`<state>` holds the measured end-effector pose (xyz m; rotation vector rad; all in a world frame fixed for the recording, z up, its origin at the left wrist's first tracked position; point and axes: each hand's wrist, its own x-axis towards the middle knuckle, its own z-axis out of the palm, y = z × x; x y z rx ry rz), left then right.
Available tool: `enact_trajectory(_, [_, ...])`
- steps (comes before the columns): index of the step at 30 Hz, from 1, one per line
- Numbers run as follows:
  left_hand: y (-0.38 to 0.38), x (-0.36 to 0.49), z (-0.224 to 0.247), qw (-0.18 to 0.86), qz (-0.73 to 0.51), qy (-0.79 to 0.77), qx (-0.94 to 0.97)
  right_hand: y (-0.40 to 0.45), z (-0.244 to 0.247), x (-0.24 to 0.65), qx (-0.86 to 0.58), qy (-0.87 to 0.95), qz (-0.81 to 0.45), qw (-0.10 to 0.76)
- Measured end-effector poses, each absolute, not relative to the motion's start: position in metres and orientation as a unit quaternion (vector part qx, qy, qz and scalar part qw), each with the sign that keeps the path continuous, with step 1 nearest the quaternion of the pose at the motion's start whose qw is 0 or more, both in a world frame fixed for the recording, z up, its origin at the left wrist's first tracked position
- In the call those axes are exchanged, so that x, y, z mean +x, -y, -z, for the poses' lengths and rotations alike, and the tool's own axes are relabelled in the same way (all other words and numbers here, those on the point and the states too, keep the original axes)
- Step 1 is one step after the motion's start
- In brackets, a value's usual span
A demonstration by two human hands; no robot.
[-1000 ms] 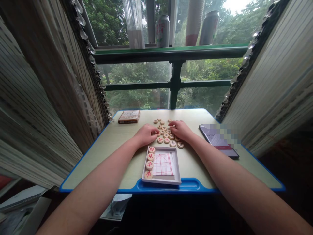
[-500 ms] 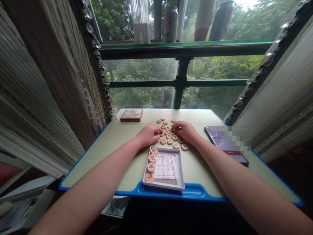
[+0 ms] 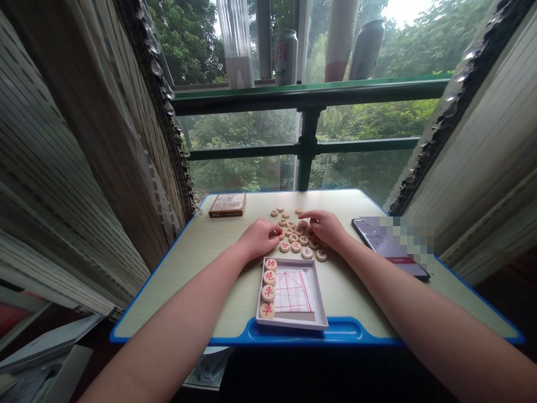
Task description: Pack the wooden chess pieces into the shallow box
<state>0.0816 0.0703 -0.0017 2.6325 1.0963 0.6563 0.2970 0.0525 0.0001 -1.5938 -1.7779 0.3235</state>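
Several round wooden chess pieces [image 3: 293,238] lie loosely grouped on the pale table. At the left side of the group, my left hand [image 3: 260,238] is closed with its fingertips pinching a piece [image 3: 281,236]. My right hand [image 3: 325,226] is at the group's right side, index finger stretched out over the pieces and fingers apart; its palm side is hidden. Nearer to me stands an open white box [image 3: 321,305], holding a folded paper board with red lines [image 3: 293,291] and a column of several red-marked pieces [image 3: 269,277] along its left wall.
A brown box [image 3: 227,205] lies at the back left of the table [image 3: 197,263]. On the right is a phone [image 3: 392,252]. Curtains hang at both sides, and cans [image 3: 286,57] and cups stand on the window ledge.
The view has shifted slightly, so the table appears lower and further right. My right index finger has straightened, and a piece beneath it shows more clearly.
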Motion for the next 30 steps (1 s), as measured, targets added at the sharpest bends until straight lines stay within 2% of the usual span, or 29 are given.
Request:
enact_trajectory(4, [-0.069, 0.081, 0.0, 0.104, -0.22, -0.369, 0.897, -0.049, -0.002, 0.304, -0.645, 0.634, -0.118, 0.41])
enact_trajectory(10, [-0.068, 0.084, 0.0, 0.105, -0.22, -0.367, 0.898, -0.064, -0.002, 0.308, -0.679, 0.65, -0.148, 0.307])
enact_trajectory(19, [-0.072, 0.078, 0.003, 0.141, -0.237, -0.359, 0.891, -0.097, -0.005, 0.3, -0.647, 0.716, -0.123, 0.233])
enact_trajectory(30, [-0.071, 0.077, -0.003, 0.095, -0.215, -0.366, 0.901, -0.086, -0.009, 0.3, -0.658, 0.715, -0.117, 0.205])
